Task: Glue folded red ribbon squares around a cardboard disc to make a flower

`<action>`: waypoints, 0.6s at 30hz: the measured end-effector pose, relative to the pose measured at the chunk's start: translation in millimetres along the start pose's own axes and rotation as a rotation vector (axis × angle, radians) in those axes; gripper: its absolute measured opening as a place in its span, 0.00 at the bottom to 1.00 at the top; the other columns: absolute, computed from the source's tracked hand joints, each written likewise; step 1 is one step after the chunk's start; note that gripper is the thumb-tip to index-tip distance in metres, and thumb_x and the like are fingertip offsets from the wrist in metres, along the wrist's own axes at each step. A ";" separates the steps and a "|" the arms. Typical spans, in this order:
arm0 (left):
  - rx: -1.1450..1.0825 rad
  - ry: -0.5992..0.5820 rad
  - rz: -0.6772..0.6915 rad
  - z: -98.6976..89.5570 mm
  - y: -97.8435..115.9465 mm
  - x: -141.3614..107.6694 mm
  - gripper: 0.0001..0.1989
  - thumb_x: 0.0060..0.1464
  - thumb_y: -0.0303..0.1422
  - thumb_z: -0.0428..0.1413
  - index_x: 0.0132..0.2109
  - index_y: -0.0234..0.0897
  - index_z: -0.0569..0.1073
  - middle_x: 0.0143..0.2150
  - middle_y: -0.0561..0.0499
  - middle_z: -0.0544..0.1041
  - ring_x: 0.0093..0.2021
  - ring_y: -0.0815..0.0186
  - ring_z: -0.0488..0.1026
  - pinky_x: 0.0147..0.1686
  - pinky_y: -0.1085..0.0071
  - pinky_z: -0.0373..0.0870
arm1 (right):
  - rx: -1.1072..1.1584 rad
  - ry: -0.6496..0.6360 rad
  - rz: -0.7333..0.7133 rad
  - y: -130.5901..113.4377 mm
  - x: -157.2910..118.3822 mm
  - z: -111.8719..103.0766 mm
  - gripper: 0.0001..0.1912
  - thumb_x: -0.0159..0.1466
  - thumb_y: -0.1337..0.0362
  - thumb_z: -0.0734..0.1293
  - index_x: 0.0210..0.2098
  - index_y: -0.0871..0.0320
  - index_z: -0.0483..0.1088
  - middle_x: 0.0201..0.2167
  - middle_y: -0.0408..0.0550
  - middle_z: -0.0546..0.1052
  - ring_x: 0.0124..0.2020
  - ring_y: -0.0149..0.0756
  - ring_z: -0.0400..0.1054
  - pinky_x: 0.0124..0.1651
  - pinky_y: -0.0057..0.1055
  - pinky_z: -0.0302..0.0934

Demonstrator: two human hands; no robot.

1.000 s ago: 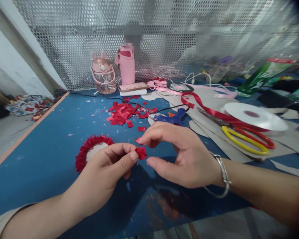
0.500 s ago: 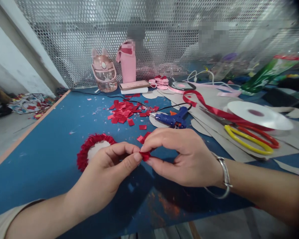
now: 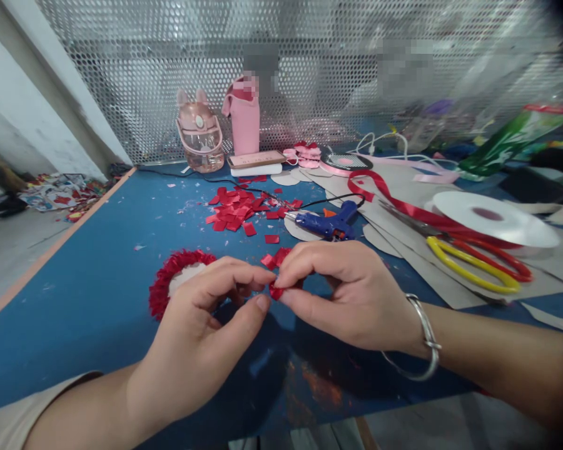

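Note:
Between the thumb and fingertips of my right hand (image 3: pixel 351 294) is a small folded piece of red ribbon (image 3: pixel 276 291). My left hand (image 3: pixel 211 325) is beside it with thumb and index finger parted; its index fingertip is at the piece's edge, and I cannot tell whether it touches. Behind my left hand lies a round pale disc (image 3: pixel 182 278) edged with a ruffled red ribbon border (image 3: pixel 162 287), partly hidden by that hand. More red ribbon squares (image 3: pixel 281 255) lie just beyond my right fingertips, and a larger pile of red squares (image 3: pixel 237 209) is spread farther back.
A blue glue gun (image 3: pixel 326 225) rests on a pale disc behind my right hand. To the right are scissors (image 3: pixel 473 269), a white spool (image 3: pixel 492 219) with red ribbon, and grey card sheets (image 3: pixel 417 275). A clear bottle (image 3: pixel 201 140), pink pouch (image 3: pixel 244 125) and phone (image 3: pixel 256 160) stand by the mesh.
My left thumb and index finger have come apart and off the red ribbon piece. My right hand keeps its pinch on it. The whole view has shifted slightly.

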State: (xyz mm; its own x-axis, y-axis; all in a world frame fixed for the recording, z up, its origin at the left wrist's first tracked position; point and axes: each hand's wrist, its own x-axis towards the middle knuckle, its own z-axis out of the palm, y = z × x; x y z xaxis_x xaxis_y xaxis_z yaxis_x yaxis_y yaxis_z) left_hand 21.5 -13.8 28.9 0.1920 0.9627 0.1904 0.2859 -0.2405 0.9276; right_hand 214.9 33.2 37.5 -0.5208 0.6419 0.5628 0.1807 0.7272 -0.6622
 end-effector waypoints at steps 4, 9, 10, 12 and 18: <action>0.065 0.006 0.032 -0.7 -1.7 1.7 0.04 0.60 0.31 0.57 0.40 0.45 0.77 0.38 0.56 0.77 0.39 0.71 0.72 0.40 0.77 0.67 | -0.013 0.008 0.022 -0.1 -0.3 -0.6 0.04 0.59 0.74 0.68 0.30 0.60 0.74 0.26 0.44 0.79 0.27 0.29 0.74 0.32 0.25 0.69; 0.038 -0.011 -0.008 -1.1 -1.0 5.0 0.02 0.58 0.35 0.60 0.38 0.44 0.77 0.38 0.56 0.77 0.37 0.71 0.73 0.39 0.77 0.68 | -0.036 0.027 0.023 -0.9 -1.9 -0.1 0.04 0.58 0.74 0.69 0.30 0.60 0.74 0.26 0.44 0.80 0.27 0.28 0.75 0.31 0.23 0.69; 0.038 -0.013 -0.012 -1.1 -0.6 5.4 0.03 0.58 0.35 0.60 0.38 0.43 0.77 0.37 0.56 0.78 0.37 0.71 0.73 0.39 0.77 0.68 | -0.035 0.025 0.014 -0.9 -2.2 0.2 0.04 0.58 0.74 0.69 0.29 0.60 0.74 0.26 0.44 0.80 0.27 0.27 0.74 0.31 0.23 0.69; 0.048 -0.011 -0.013 -1.1 0.2 6.0 0.03 0.58 0.35 0.60 0.37 0.43 0.78 0.36 0.56 0.78 0.36 0.70 0.73 0.39 0.77 0.68 | -0.035 0.024 0.011 -0.8 -2.5 0.6 0.05 0.58 0.74 0.69 0.29 0.60 0.74 0.26 0.43 0.80 0.27 0.27 0.74 0.31 0.23 0.69; 0.062 0.003 -0.048 1.0 1.3 8.3 0.05 0.57 0.35 0.60 0.35 0.42 0.80 0.34 0.55 0.80 0.34 0.69 0.74 0.36 0.76 0.68 | -0.004 0.013 0.084 0.1 -2.5 2.5 0.05 0.59 0.73 0.69 0.29 0.58 0.73 0.27 0.41 0.79 0.27 0.26 0.74 0.31 0.23 0.69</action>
State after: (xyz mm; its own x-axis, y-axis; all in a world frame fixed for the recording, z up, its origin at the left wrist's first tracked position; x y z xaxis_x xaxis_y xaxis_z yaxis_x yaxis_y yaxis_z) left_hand 24.3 -6.3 31.4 0.1741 0.9737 0.1470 0.3528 -0.2011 0.9138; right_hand 214.2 31.0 34.8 -0.4931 0.7036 0.5117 0.2263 0.6717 -0.7054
